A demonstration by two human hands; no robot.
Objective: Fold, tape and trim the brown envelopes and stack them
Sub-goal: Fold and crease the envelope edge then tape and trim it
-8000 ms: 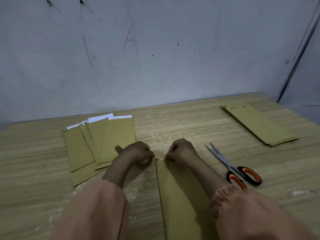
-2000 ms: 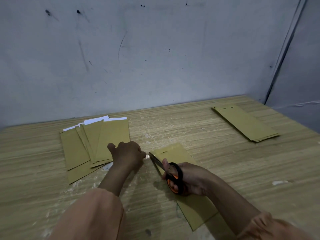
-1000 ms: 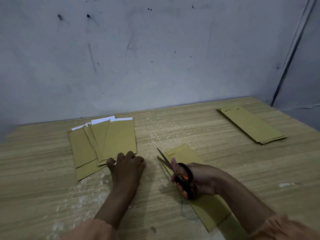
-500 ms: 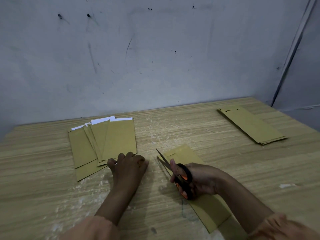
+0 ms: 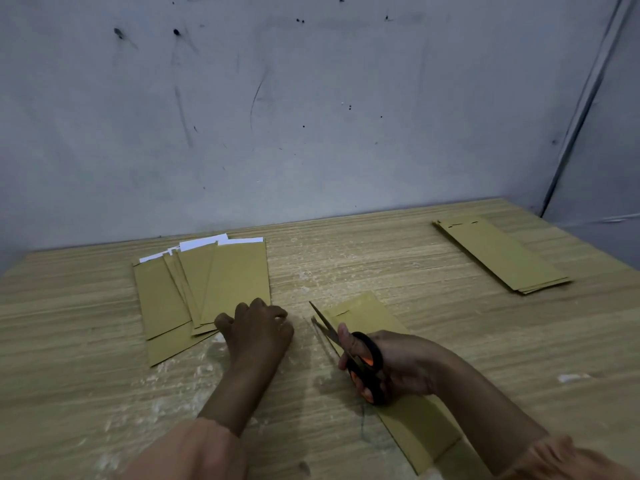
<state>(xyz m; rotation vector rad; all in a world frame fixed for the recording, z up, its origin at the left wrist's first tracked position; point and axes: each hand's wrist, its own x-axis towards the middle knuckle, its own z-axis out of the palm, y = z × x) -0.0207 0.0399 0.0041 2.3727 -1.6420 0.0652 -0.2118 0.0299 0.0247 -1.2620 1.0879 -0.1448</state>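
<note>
A brown envelope [image 5: 363, 310] lies slanted on the wooden table [image 5: 346, 258], running from the centre toward the near right. My right hand [image 5: 405, 367] is over it and grips black-and-orange scissors [image 5: 365, 365]. Their blades are parted and point up-left at the envelope's left edge. My left hand [image 5: 258, 327] rests palm down on the table just left of the blades, fingers loosely bent, with nothing seen in it. A fanned pile of brown envelopes [image 5: 225, 282] with white sheets showing at the top lies at the left. A neat stack of envelopes [image 5: 498, 254] lies at the far right.
A scuffed grey wall [image 5: 311, 116] closes off the back edge of the table. A small white scrap [image 5: 568, 377] lies on the table at the right. Pale smears mark the wood near my left hand.
My right hand has picked up the scissors that lay on the table and brought them to the envelope. My left hand has left the envelope's top and settled on the table.
</note>
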